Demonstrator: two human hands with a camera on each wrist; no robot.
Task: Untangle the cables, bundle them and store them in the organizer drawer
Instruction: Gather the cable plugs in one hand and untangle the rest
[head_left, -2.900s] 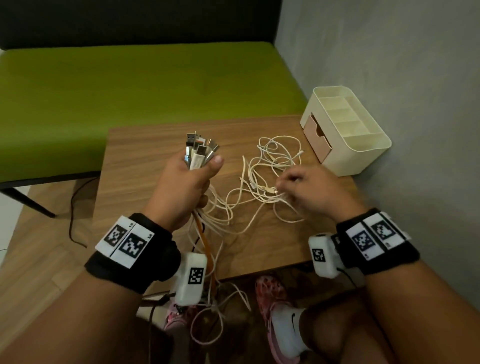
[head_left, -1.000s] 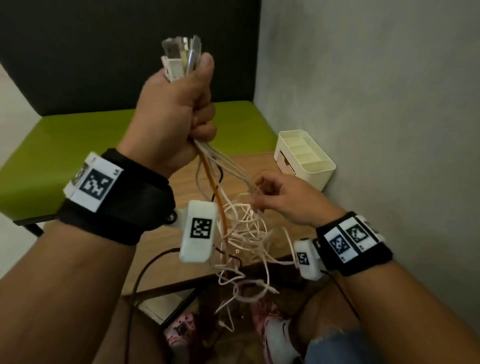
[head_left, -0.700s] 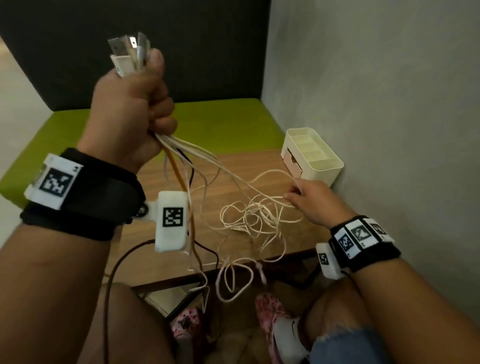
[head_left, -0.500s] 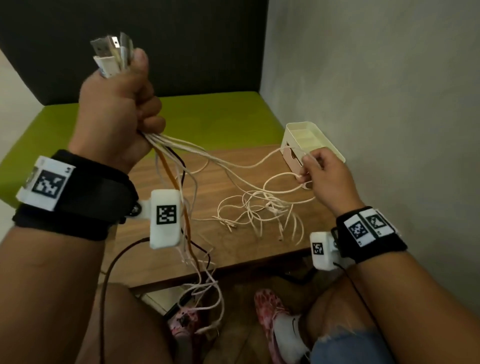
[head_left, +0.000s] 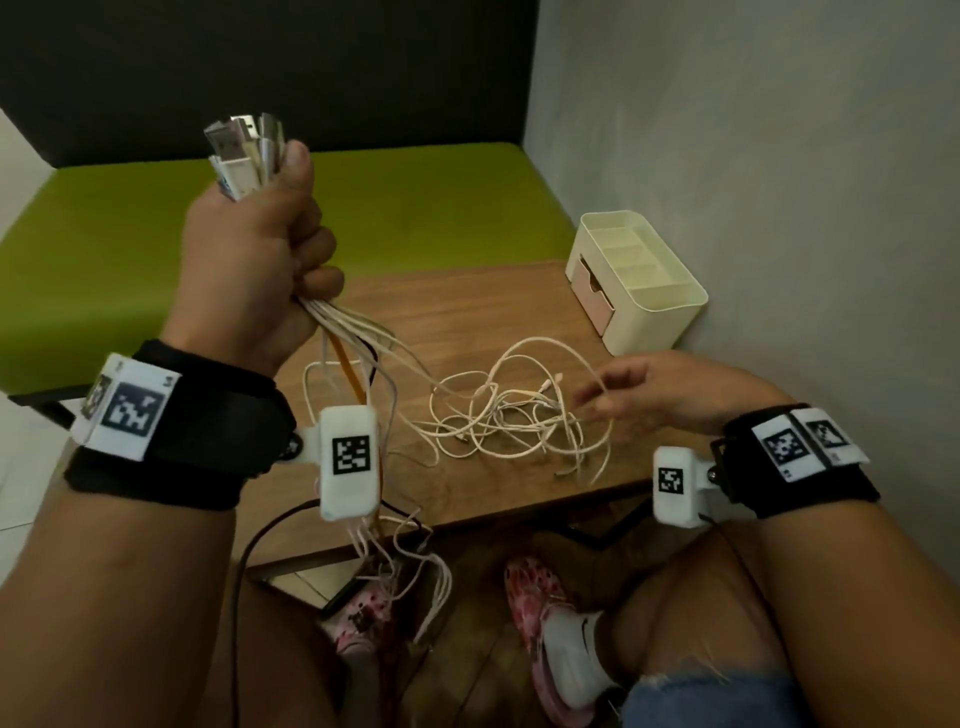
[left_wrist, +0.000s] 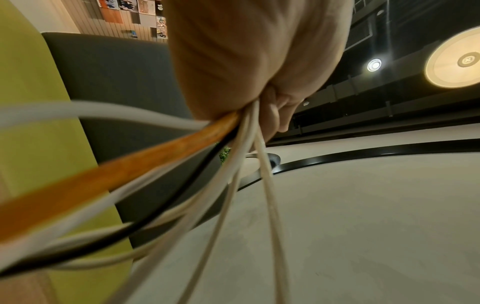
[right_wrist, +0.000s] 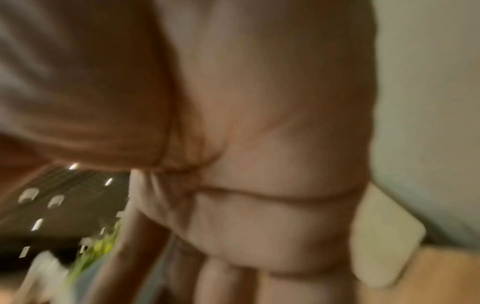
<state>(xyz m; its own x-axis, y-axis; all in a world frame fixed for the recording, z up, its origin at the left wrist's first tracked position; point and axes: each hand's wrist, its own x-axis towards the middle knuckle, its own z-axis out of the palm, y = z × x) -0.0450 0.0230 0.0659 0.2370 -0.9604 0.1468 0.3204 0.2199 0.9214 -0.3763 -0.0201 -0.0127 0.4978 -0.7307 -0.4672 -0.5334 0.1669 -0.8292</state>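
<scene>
Left hand (head_left: 249, 270) is fisted round the plug ends (head_left: 244, 150), raised so the cables (head_left: 358, 343) hang free and I can see which ones cross. White, orange and black leads drop from the fist past the table (head_left: 493, 312) edge. Right hand (head_left: 654, 395) is over the tangle (head_left: 514, 415) lying on the table, fingers spread loosely; blurred, seems to hold nothing. Judging we're mid-untangle, no bundling yet. Organizer (head_left: 639, 280) sits at the table's far right corner against the wall, drawer (head_left: 589, 296) looks closed.
</scene>
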